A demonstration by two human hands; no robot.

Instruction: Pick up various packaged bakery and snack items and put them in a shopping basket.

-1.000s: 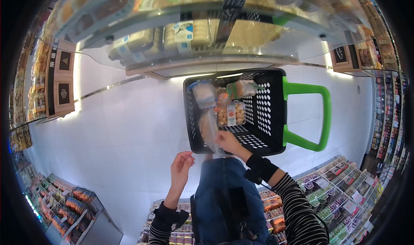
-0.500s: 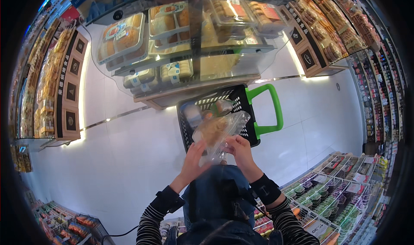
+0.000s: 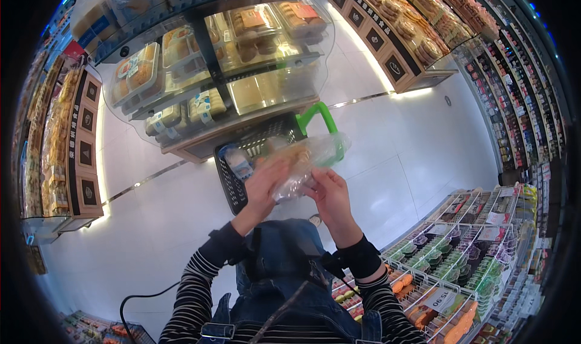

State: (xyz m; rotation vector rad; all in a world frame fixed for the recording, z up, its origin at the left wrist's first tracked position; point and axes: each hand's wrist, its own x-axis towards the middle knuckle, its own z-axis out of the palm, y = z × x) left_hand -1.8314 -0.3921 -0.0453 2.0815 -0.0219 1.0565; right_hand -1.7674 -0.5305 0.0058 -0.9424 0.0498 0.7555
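Currently: left hand [image 3: 265, 183] and right hand [image 3: 330, 193] both closed on a clear plastic bag [image 3: 302, 162] of pale baked goods, held at chest height directly above the black shopping basket [image 3: 233, 183] with green handle [image 3: 318, 117] on the floor. Handling judgement: support the bag from beneath with one palm, pinch only the film edge, avoid crushing contents. Right of the hands: wire rack [image 3: 466, 247] of small packets, green, purple and orange, with white price cards. Beyond the hands: curved glass display case [image 3: 212, 72] holding trayed pastries in clear lidded boxes. Far right: wooden bread shelves [image 3: 417, 35] with dark square labels.
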